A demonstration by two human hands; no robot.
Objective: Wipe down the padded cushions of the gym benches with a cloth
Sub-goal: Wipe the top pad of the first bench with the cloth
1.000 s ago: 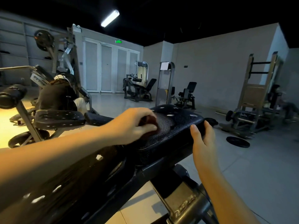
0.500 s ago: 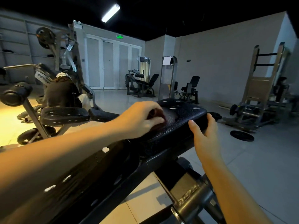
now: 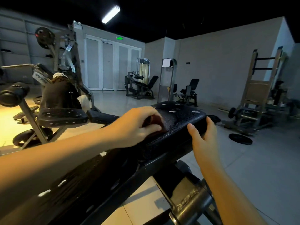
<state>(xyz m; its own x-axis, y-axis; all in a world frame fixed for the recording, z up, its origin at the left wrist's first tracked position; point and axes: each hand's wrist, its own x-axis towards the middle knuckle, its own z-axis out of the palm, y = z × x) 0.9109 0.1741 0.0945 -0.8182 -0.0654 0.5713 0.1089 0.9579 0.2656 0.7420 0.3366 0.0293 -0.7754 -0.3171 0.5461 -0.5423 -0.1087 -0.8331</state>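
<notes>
My left hand (image 3: 138, 125) is clutching the cloth (image 3: 156, 123), a small dark reddish wad, and pressing it onto the padded cushion (image 3: 180, 117). At three o'clock from it, my right hand (image 3: 205, 137) is gripping the cushion's edge, thumb on top and fingers curling round the side. I am judging the cloth light, soft and limp, best held bunched under the palm. The pebbled vinyl is looking firm yet springy, probably slick when damp. At ten o'clock, another perforated seat pad (image 3: 62, 116) is waiting.
</notes>
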